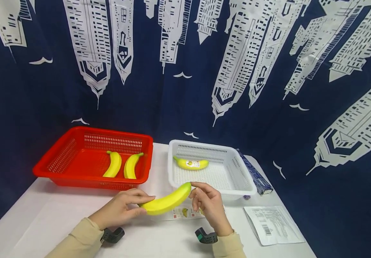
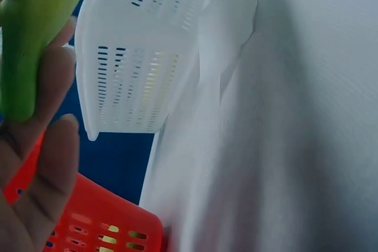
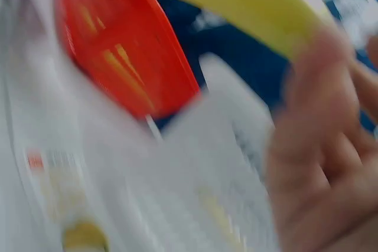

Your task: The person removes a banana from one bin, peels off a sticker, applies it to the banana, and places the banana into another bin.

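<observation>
A yellow banana [image 1: 167, 202] with greenish ends is held above the table between both hands. My left hand [image 1: 122, 207] grips its left end, thumb on the near side; the left wrist view shows the green stem [image 2: 22, 81] against those fingers. My right hand [image 1: 208, 202] has its thumb and index finger at the other end, seeming to pinch the tip; the right wrist view is blurred there. Below the banana lies a paper sheet [image 1: 179, 213] printed with banana pictures, partly hidden by the right hand.
Two bananas lie in a red basket [image 1: 61, 176] at the back left. A white basket [image 1: 217, 175] at the back right holds a banana with a label [image 1: 191, 164]. A blue package [image 1: 256, 175] stands beside it, and a white pouch [image 1: 274, 225] lies at the right.
</observation>
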Demonstrator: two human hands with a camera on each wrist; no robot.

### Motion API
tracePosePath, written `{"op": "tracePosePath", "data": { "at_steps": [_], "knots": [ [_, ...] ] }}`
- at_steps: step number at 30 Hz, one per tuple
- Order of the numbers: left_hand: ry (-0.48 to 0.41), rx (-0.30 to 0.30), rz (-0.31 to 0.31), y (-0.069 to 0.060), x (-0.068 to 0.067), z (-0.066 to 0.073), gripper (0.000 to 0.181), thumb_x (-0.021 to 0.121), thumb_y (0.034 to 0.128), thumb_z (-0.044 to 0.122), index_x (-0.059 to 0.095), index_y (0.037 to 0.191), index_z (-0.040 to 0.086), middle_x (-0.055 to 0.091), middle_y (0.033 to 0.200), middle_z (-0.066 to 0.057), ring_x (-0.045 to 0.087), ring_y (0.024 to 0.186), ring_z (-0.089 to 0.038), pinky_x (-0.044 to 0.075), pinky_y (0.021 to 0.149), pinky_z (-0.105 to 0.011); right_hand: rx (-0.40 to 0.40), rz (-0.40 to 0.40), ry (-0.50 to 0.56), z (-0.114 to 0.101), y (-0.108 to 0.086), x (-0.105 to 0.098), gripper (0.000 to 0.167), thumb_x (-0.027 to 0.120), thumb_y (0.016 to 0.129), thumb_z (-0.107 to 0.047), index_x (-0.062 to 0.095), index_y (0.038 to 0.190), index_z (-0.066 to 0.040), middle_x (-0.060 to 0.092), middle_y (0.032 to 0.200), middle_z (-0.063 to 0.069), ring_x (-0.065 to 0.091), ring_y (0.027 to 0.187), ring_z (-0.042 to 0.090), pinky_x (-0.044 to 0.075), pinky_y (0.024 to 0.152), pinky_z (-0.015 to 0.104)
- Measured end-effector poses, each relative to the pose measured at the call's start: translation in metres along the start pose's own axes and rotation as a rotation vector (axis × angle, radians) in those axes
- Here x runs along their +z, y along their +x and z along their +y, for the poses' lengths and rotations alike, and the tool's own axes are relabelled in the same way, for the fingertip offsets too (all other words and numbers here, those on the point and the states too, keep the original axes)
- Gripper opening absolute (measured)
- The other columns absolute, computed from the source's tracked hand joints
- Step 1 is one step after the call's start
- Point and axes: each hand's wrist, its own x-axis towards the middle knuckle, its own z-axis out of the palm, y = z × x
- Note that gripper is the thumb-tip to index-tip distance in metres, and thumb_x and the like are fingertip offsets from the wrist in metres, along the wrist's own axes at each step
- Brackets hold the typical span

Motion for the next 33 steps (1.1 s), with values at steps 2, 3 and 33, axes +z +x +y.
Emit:
{"op": "tracePosePath", "data": {
  "at_steps": [2,3,33],
  "knots": [
    [-0.017,-0.011,-0.028,0.0,0.0,-0.002,0.045,0.075,0.0927,0.036,0.071,0.133,0.018,0.07,0.117,0.01,0.063,0.101,-0.007,0.056,0.083,-0.03,0.034,-0.045,-0.01,0.005,-0.003,-0.009,0.03,0.051,0.108,-0.014,0.058,0.129,0.007,0.07,0.093,0.003,0.06,0.06,0.007,0.05,0.053,0.019],
    [-0.023,-0.018,-0.042,0.0,-0.001,-0.003,0.044,0.076,0.0923,0.037,0.071,0.133,0.02,0.071,0.117,0.011,0.063,0.101,-0.007,0.055,0.083,-0.029,0.049,-0.071,-0.014,0.007,-0.004,-0.014,0.027,0.052,0.108,-0.012,0.059,0.124,0.008,0.07,0.09,0.003,0.061,0.06,0.007,0.05,0.053,0.019],
    [0.04,-0.237,-0.345,-0.007,0.006,-0.012,0.027,0.082,0.0869,0.036,0.077,0.113,0.039,0.067,0.103,0.025,0.058,0.098,0.001,0.049,0.09,-0.028,0.442,-0.339,-0.374,0.028,-0.01,-0.023,0.018,0.074,0.095,-0.018,0.072,0.093,0.0,0.069,0.074,0.013,0.063,0.05,0.012,0.054,0.047,0.026]
  ]
}}
